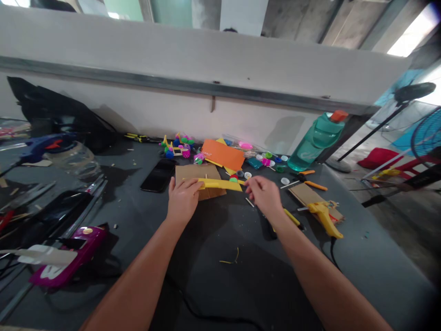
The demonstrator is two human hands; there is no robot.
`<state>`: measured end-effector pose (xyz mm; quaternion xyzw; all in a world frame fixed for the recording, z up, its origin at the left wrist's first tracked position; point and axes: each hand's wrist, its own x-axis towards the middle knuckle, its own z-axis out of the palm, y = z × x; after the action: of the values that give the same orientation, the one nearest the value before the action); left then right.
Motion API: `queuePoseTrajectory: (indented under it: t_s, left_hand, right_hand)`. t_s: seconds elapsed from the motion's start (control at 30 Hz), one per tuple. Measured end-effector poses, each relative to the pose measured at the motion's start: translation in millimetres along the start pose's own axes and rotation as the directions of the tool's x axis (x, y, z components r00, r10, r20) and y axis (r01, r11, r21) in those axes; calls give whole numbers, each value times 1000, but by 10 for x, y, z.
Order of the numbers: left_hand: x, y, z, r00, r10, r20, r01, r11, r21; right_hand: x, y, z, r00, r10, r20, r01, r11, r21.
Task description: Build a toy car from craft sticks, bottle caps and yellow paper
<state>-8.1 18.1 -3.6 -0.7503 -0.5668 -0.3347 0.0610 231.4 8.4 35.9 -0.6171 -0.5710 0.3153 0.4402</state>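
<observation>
My left hand (184, 195) is closed over the left end of a yellow strip (225, 185) that looks like folded paper or foam sheet. The strip lies across a piece of brown cardboard (186, 172), its right part free. My right hand (264, 195) is just past the strip's right end, fingers curled together in a pinch; what they hold, if anything, is too small to make out. Close to the fingertips are a green and red cap (233, 178) and a white bottle cap (247, 175). A short white stick (250, 202) lies below.
A black phone (158, 175) and a purple power strip (70, 257) lie left. Orange sheet (223, 155) and small coloured pieces are at the back. A teal bottle (317, 142), scissors (312, 185) and yellow glue gun (325, 217) stand or lie right. A black cable (206, 316) crosses the front.
</observation>
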Motion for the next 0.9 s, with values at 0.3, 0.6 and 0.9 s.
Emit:
queuePoseTrajectory:
  t_s: [0.3,0.6,0.9]
  left_hand:
    - [-61,283,-68,990,110,-93,-130,957,-258]
    - [-94,545,105,865,-350,359,400,49,-915]
    - [-128,663,85,683,-427,593,543,-247,-803]
  right_hand:
    - [-322,-178,414,847,368,384,-518,407,752]
    - [-195,-72,368,962,269,46,-192,549,814]
    - [-286,-66,479,977,183,111,-205,653,729]
